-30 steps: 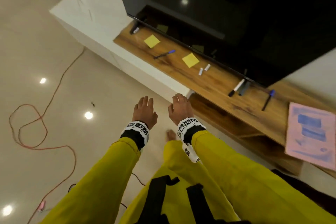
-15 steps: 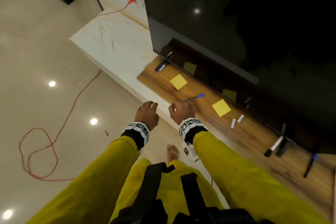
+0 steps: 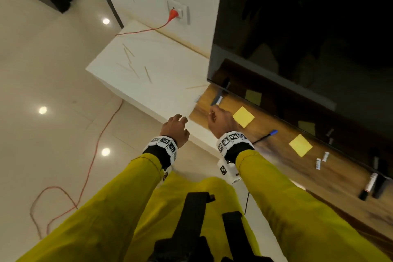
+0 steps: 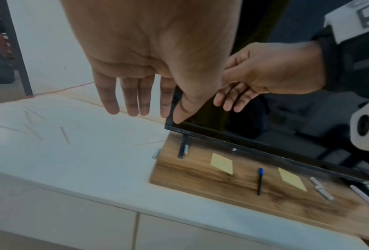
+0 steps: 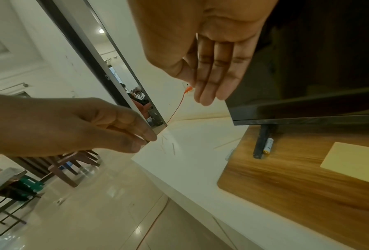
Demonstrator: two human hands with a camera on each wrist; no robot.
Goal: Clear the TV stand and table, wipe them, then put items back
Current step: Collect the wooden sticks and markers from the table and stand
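Note:
The TV stand has a white part (image 3: 161, 83) with several thin sticks (image 3: 147, 74) on it and a wooden part (image 3: 265, 155) under the black TV (image 3: 308, 27). On the wood lie two yellow sticky notes (image 3: 243, 116) (image 3: 300, 145), a blue-capped pen (image 3: 264, 136), small white markers (image 3: 321, 159) and a battery (image 5: 267, 145) beside the TV foot. My left hand (image 3: 176, 126) hovers over the stand's front edge, fingers relaxed and empty. My right hand (image 3: 220, 120) hovers over the wood's left end, near the first note, fingers straight and empty.
An orange cable (image 3: 100, 134) runs from a wall socket (image 3: 177, 13) across the white top and loops over the glossy floor at left. Another marker (image 3: 370, 185) lies by the TV's right foot. Chairs and a table (image 5: 57, 167) stand beyond the doorway.
The view has swung left along the stand, and both hands have moved forward and left, from above the floor to above the stand's edge. Neither hand has picked anything up.

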